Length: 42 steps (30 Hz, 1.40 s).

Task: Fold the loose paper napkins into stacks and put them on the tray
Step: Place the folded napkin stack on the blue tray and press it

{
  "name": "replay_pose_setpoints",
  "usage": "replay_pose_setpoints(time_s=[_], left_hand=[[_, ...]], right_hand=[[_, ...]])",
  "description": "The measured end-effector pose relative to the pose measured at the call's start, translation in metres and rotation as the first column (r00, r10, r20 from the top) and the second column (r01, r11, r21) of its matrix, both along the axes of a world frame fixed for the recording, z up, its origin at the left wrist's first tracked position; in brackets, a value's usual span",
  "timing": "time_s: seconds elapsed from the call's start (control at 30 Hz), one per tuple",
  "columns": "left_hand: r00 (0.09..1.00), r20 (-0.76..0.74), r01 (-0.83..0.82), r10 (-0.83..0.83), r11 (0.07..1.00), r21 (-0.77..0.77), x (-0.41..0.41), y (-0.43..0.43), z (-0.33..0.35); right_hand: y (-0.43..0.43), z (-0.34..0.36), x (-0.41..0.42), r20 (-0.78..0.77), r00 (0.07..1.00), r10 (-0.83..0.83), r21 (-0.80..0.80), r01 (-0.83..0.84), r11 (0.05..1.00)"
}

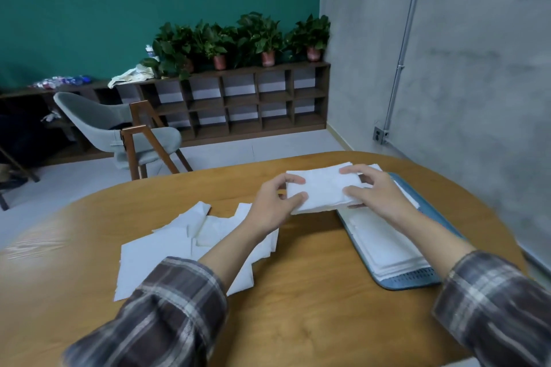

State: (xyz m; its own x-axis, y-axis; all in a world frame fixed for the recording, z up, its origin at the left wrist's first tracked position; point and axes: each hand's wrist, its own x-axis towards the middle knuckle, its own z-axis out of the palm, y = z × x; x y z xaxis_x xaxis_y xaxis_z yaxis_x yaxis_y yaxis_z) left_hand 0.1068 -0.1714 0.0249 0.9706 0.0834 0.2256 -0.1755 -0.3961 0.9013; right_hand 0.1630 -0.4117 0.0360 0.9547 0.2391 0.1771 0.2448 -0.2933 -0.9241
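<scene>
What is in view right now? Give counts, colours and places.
table: one, wooden, in front of the person
tray: one, blue-grey, right side of table
folded napkins: count unclear, white, stacked on tray
held stack: one, white, by tray's far end
loose napkins: pile, count unclear, white, left on table
chair: one, grey with wooden legs, beyond table
shelf: one, brown, along green wall
plants: several, green, pink pots, on shelf
hands: two, left and right, each gripping one end of held stack

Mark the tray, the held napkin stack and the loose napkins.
tray (415,279): head view, perforated near end.
held napkin stack (323,188): head view, middle of top face.
loose napkins (155,253): head view, large near sheet.
</scene>
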Motion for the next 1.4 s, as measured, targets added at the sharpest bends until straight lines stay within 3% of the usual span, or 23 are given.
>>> replay_pose_setpoints(time_s=[0.17, 0.5, 0.8, 1.03, 1.13, 1.2, 1.3, 1.4], left_hand=[[0.998, -0.035, 0.047, -0.049, 0.998, -0.044, 0.047, -0.035, 0.008], [0.991, -0.108, -0.075, 0.074, 0.997, -0.003, 0.125, -0.082, -0.018], [0.984, -0.159, -0.086, 0.081, 0.996, -0.027, 0.134, -0.085, -0.035], [0.979, -0.162, -0.113, 0.121, 0.992, 0.061, 0.131, -0.084, -0.037], [0.979, -0.158, -0.106, 0.126, 0.986, 0.127, 0.127, -0.089, -0.038], [0.988, -0.087, -0.101, 0.125, 0.965, 0.244, 0.124, -0.093, -0.037], [0.992, 0.114, -0.105, 0.053, 0.844, 0.525, 0.115, -0.101, -0.029], [0.998, -0.003, 0.051, -0.069, 0.71, 0.703, 0.109, -0.112, -0.025]], right_hand=[[-0.037, 0.004, 0.052, 0.023, 0.998, -0.062, -0.027, 0.062, 0.998], [-0.077, -0.018, 0.126, 0.026, 0.989, -0.146, -0.135, 0.148, 0.98], [-0.084, -0.045, 0.141, -0.009, 0.987, -0.163, -0.21, 0.158, 0.965], [-0.086, -0.042, 0.132, 0.0, 0.988, -0.151, -0.325, 0.143, 0.935], [-0.085, -0.042, 0.127, -0.002, 0.989, -0.151, -0.39, 0.138, 0.911], [-0.085, -0.041, 0.123, 0.08, 0.989, -0.125, -0.427, 0.147, 0.892], [-0.079, -0.032, 0.11, 0.263, 0.964, -0.027, -0.511, 0.163, 0.844], [-0.073, -0.031, 0.098, 0.251, 0.962, 0.108, -0.698, 0.103, 0.708]])
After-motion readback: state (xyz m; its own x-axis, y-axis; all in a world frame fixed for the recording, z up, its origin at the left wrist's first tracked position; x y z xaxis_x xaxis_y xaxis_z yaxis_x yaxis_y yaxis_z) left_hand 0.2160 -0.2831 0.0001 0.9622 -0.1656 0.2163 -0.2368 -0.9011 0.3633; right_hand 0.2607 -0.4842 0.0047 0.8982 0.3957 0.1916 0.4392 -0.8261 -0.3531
